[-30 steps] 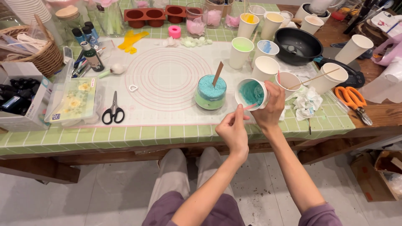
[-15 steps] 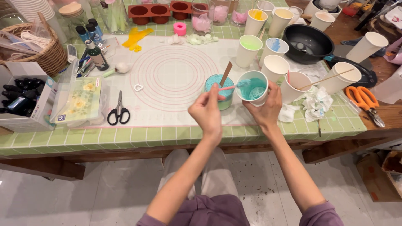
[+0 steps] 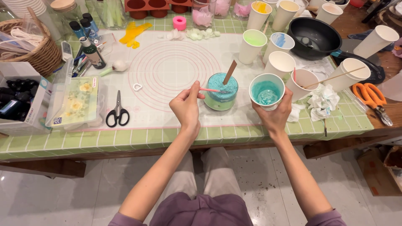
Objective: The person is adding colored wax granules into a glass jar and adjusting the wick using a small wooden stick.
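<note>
Our left hand (image 3: 187,105) pinches a thin pink stick (image 3: 208,90), its tip touching the teal filling of the glass jar (image 3: 220,93) just right of that hand. The stick looks light and stiff, best held near its end. Further right, our right hand (image 3: 274,115) wraps a light, crushable paper cup (image 3: 266,91) holding teal liquid; hold it mid-wall, gently.

left hand (image 3: 186,105) pinches thin pink stick (image 3: 210,90), tip in round teal-topped glass jar candle (image 3: 222,91) | right hand (image 3: 274,112) grips white paper cup of teal liquid (image 3: 266,91) just beside it
</note>
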